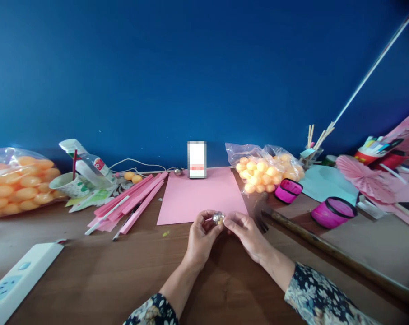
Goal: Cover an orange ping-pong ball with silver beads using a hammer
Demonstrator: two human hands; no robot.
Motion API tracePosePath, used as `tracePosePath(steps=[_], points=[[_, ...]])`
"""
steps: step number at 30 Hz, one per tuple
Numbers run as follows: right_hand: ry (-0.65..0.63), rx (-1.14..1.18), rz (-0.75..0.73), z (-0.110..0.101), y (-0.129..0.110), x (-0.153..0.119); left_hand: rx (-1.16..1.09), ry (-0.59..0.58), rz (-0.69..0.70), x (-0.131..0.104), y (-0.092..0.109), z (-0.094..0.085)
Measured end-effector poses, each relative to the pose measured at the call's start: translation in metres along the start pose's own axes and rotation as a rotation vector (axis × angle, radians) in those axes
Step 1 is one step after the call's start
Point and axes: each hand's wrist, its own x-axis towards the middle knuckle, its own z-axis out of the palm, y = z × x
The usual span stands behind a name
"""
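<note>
Between my hands, over the front edge of a pink paper sheet point(201, 194), is a small shiny silver ball point(218, 218) that looks wrapped in foil. A yellowish patch shows low on it. The thumb and fingers of my left hand point(202, 239) grip it from the left. My right hand point(248, 234) is closed in a pinch against its right side; the exact contact is partly hidden by the fingers. A second silver ball point(178, 172) lies at the sheet's back left corner.
A hammer point(302, 232) lies close by my right hand. Bagged orange balls point(258, 174) and magenta ring-shaped pieces point(333, 213) are on the right. Pink paper strips point(137, 198), a patterned cup point(69, 185), a plastic bottle point(92, 164) and a power strip point(21, 280) are left.
</note>
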Motion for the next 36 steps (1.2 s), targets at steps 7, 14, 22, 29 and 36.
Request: tracePosePath(steps=[7, 14, 22, 29, 36], points=[[-0.014, 0.066, 0.003, -0.0009, 0.0016, 0.0013, 0.036, 0.025, -0.056, -0.0003, -0.0003, -0.0018], [0.001, 0.066, 0.009, -0.0014, 0.0025, 0.0003, 0.087, 0.046, -0.041, 0.0011, 0.0003, -0.0025], [-0.001, 0.069, 0.005, -0.0009, -0.0002, -0.0004, 0.04, 0.027, -0.031, -0.0007, 0.0008, -0.0041], [0.006, 0.041, 0.001, -0.0003, -0.0014, -0.0009, 0.012, 0.017, -0.029, 0.0004, -0.0019, -0.0037], [0.015, 0.013, -0.002, 0.0006, -0.0028, -0.0009, 0.029, 0.033, -0.038, 0.0012, -0.0029, -0.0033]])
